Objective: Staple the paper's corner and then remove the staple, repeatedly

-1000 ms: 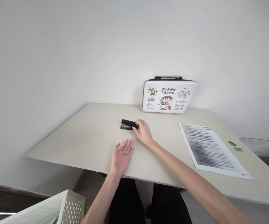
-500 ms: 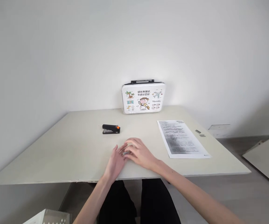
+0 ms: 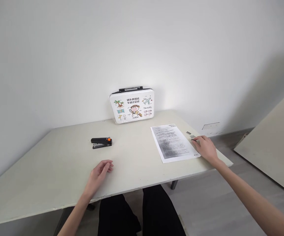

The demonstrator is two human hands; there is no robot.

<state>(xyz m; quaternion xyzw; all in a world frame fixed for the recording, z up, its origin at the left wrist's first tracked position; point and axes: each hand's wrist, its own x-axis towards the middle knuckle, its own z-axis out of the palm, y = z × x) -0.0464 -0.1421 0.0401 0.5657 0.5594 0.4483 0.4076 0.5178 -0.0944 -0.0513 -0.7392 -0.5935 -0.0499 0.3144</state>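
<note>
My right hand (image 3: 206, 148) is over the right edge of the table, beside the printed sheet. Thumb and fingers are closed on a small grey staple strip (image 3: 194, 140), low at the tabletop. Just beyond it lie two more grey pieces, a staple strip (image 3: 188, 133) and another strip (image 3: 192, 136). My left hand (image 3: 101, 172) rests on the table near the front, fingers curled in, with nothing visible in it. Past that hand lies a black stapler (image 3: 101, 143) with an orange part, its jaw gaping to the left.
A printed sheet (image 3: 172, 144) lies flat on the right half of the white table (image 3: 58, 170). Against the wall at the back stands a white cartoon case (image 3: 133, 106) with a black handle. A pale panel (image 3: 270, 144) leans beyond the table's right side.
My hands were together at the front middle; they have parted. The right one moved far right with the small grey piece, the left drew back and curled. The view turned right.
</note>
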